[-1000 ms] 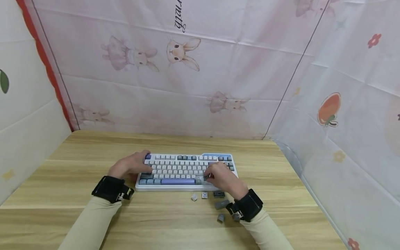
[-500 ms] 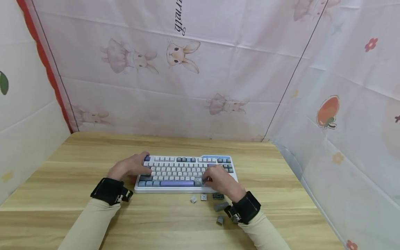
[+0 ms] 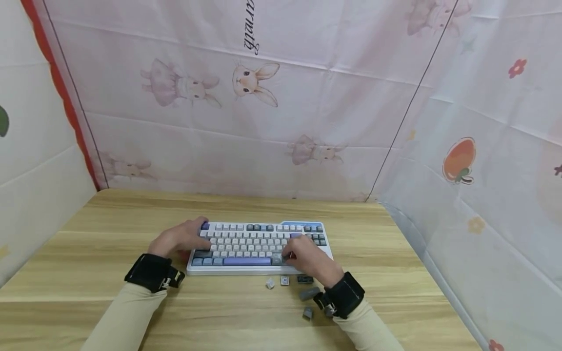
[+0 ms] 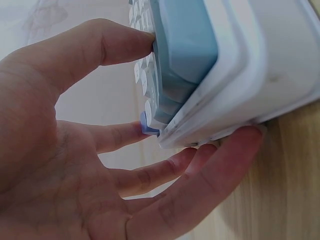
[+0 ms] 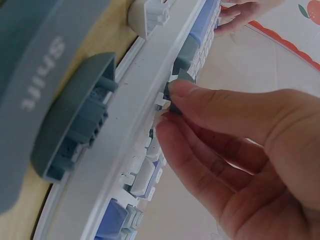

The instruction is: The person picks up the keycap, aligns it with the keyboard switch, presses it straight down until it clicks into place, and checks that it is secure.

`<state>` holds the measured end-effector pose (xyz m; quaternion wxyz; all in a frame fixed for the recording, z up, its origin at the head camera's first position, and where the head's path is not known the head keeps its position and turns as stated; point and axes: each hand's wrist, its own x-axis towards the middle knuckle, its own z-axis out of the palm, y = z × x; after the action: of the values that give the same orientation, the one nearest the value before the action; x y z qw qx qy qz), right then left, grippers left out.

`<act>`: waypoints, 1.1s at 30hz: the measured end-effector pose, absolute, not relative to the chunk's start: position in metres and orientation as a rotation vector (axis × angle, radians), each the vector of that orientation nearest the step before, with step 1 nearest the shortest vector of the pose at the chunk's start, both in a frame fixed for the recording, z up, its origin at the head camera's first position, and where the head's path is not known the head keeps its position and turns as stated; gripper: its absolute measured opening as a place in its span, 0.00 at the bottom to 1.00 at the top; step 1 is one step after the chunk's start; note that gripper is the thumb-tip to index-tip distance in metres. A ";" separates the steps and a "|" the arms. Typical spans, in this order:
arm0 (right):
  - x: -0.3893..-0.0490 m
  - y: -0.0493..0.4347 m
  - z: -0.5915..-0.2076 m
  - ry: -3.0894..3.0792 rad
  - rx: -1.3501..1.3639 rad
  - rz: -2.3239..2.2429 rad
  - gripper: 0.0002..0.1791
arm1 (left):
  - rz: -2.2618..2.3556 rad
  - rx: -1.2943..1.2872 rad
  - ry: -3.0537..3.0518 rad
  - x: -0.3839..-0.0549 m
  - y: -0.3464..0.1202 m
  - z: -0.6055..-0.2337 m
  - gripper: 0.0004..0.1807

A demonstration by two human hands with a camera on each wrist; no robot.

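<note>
A white keyboard (image 3: 246,273) with white, grey, blue and purple keys lies on the wooden table. My left hand (image 3: 182,236) grips its left end, thumb on a blue-grey key (image 4: 187,45) and the other fingers along the side and far corner. At the lower right of the keys, my right hand (image 3: 309,256) pinches a small dark grey-green keycap (image 5: 186,76) between thumb and fingers, right at a gap in the key rows. The fingertips hide most of this keycap in the head view.
Loose keycaps lie before the keyboard's right half: two small white ones (image 3: 270,283), an upturned long dark one (image 3: 305,279), a grey Shift keycap (image 3: 309,293) and a small grey one (image 3: 308,313). Another sits partly behind the right wrist strap. Printed cloth (image 3: 210,146) walls the table.
The head view has tilted slightly, so everything sits a little lower. My right hand keeps its pinch over the same spot, with less of the keycap showing. The left hand keeps its hold.
</note>
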<state>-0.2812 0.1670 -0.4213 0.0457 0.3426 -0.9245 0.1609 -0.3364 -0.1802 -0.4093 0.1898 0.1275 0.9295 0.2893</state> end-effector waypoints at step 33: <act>-0.277 0.164 -0.420 -2.840 1.056 0.511 0.09 | 0.789 0.351 2.631 -0.336 -0.180 -0.409 0.48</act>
<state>-0.2770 0.1637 -0.4203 0.0343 0.3434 -0.9237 0.1662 -0.3360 -0.1797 -0.4093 0.1852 0.1245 0.9337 0.2801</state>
